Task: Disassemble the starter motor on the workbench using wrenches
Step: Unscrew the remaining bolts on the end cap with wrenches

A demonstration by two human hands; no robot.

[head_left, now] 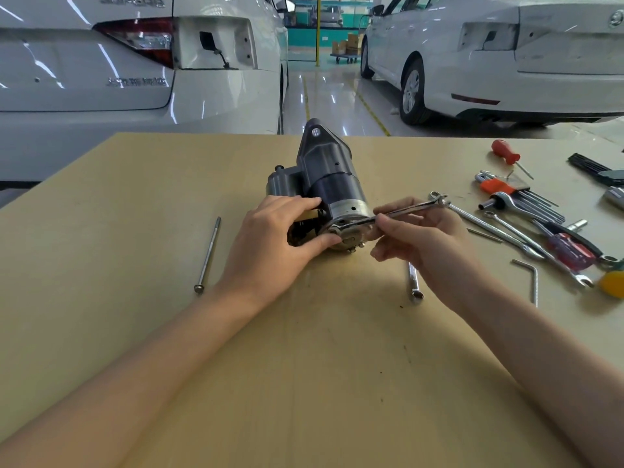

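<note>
- Head view: the starter motor lies on its side in the middle of the tan workbench, its silver end cap towards the person.
- The left hand grips the motor's near end, fingers curled over the top and the thumb pressed against the end cap.
- The right hand pinches a combination wrench by its shaft, between thumb and fingertips; the wrench's far-left end sits on the end cap.
- A long bolt lies on the bench left of the left hand, well apart from the motor.
- A second bolt lies just beneath the right wrist.
- Loose tools, among them a red-handled screwdriver and a hex key set, lie scattered at the right.
- Two white cars stand behind the bench.
</note>
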